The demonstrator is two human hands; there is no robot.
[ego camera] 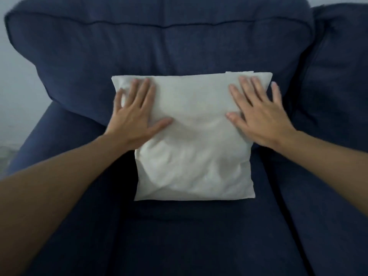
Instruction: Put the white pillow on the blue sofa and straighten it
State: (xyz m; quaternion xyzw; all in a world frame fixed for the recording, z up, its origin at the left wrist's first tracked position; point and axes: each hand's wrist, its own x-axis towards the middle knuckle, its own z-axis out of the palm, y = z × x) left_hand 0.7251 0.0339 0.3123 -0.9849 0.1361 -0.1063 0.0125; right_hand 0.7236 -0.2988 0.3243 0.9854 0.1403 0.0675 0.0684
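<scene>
White pillow (pixel 191 140) stands on blue sofa (pixel 179 236) seat, leaning against the backrest. Left hand (pixel 133 116) and right hand (pixel 258 116) pressed flat (each grip wide, fingers spread) on upper corners.

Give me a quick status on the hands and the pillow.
Left hand and right hand open, flat on the pillow's upper corners. Pillow on the sofa seat, leaning on the back cushion, still creased. Nothing in the way.
</scene>
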